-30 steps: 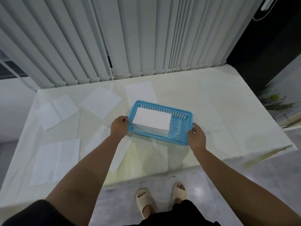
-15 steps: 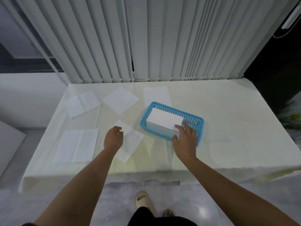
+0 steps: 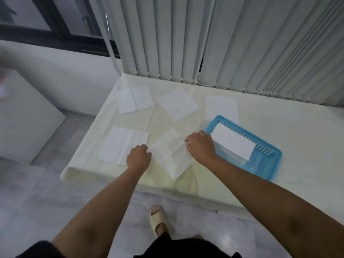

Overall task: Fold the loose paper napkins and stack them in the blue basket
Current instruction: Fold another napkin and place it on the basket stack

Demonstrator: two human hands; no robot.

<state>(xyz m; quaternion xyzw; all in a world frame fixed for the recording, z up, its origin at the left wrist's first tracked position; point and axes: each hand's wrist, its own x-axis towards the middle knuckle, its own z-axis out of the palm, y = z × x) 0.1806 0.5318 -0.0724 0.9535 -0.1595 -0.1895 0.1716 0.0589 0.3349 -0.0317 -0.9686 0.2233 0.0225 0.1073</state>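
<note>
Leftmost, a far-left napkin (image 3: pixel 135 99) and a near-left napkin (image 3: pixel 122 143) lie flat on the counter (image 3: pixel 297 131). Next, the left hand (image 3: pixel 138 158) pinches the left corner of the creased napkin (image 3: pixel 170 155) with curled fingers (image 3: pixel 148 152); the right hand (image 3: pixel 201 146) pinches its right edge. Beyond lie a middle napkin (image 3: pixel 177 104) and a far-right napkin (image 3: pixel 221 107). Rightmost, the blue basket (image 3: pixel 266 161) holds the folded stack (image 3: pixel 232 141).

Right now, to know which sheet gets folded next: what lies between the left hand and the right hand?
One loose napkin, lying skewed on the table, spans that gap; the left hand and right hand each pinch an edge. Head view.
</note>
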